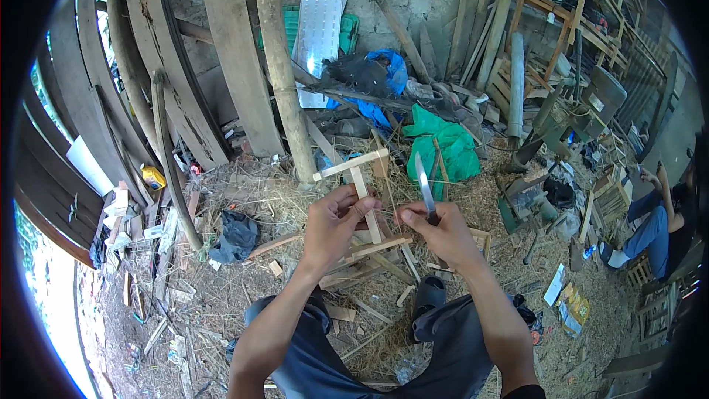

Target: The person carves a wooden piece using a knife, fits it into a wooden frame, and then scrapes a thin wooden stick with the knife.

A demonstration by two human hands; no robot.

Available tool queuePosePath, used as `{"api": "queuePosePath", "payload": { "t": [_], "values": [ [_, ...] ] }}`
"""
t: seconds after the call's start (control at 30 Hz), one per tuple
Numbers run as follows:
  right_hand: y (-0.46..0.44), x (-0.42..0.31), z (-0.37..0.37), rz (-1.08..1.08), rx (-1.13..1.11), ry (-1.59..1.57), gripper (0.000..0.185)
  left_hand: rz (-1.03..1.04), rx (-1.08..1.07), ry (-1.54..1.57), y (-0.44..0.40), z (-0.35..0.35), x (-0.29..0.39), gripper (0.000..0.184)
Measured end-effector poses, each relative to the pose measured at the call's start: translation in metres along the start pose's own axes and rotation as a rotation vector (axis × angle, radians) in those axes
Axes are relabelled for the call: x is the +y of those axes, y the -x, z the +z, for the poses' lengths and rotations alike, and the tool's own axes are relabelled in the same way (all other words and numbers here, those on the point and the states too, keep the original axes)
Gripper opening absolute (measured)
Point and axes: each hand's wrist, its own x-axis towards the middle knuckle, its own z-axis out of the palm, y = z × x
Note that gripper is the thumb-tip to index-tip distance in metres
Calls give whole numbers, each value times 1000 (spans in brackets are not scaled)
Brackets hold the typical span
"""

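Roughly taking the T-shaped wooden piece (359, 179) as the landmark, far to its left stand weathered upright planks (166, 52), with a yellow container (153, 176) at their foot, its label too small to read. Nearer to the T-shaped wooden piece, still on its left, a crumpled black plastic bag (235, 237) lies on the straw-strewn ground (236, 299). Behind the T-shaped wooden piece and a little to its left rises a pale pole (279, 66), and just right of that pole, further back, a whitish panel (319, 37) dotted with small marks leans by the wall. The left hand (334, 223) is closed on the stem of the T-shaped wooden piece, pinching it between thumb and fingers and holding it in front of the person, above the ground, its crossbar uppermost and slightly slanted. Under the stem's lower end runs another wooden strip (380, 248); whether the two are joined I cannot tell. Behind and slightly right lies a blue sheet (375, 113). Just right of the T-shaped wooden piece, a knife (423, 179) points upward, blade apart from the wood, its dark handle gripped by the right hand (445, 235). Beyond the knife lies green plastic (443, 146). Well right of the T-shaped wooden piece is a yellow packet (574, 309), its print unreadable, and at the far right another person (657, 222) sits.
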Motion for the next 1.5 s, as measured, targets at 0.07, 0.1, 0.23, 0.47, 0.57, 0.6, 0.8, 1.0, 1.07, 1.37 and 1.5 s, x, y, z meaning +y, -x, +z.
{"api": "queuePosePath", "payload": {
  "t": [0.07, 0.1, 0.23, 0.47, 0.57, 0.6, 0.8, 1.0, 1.07, 1.37, 1.5],
  "values": [
    [4, -3, 0, 104, -66, 98, 23, 13, 34, 22, -1, -2, 0, 29],
    [3, -2, 1, 105, -67, 98, 23, 13, 35, 23, -1, -3, -1, 29],
    [1, -4, 4, 96, -60, 119, 21, 19, 53, -32, -1, -2, 1, 28],
    [0, 0, 2, 36, -56, 159, 21, 22, 95, -39, 0, 0, 2, 26],
    [0, 0, 2, 52, -60, 126, 21, 10, 102, -58, -1, 0, 1, 25],
    [0, 2, 2, 46, -62, 127, 21, 16, 104, -58, -2, -1, 1, 25],
    [-9, 19, -3, 25, 32, 100, 30, 13, 82, -224, -11, -25, -15, 27],
    [-22, 45, 5, 480, -227, 107, 32, 87, -13, -243, -26, -40, -48, 26],
    [-19, 49, 16, 416, -160, 99, 32, 81, 65, -276, -27, -39, -46, 25],
    [-35, 77, 17, 113, -99, 587, 34, -283, 105, 101, -47, -52, -98, 25],
    [-47, 89, 20, 448, -251, 2, 38, -380, 110, 172, -53, -59, -126, 29]
  ]
}}
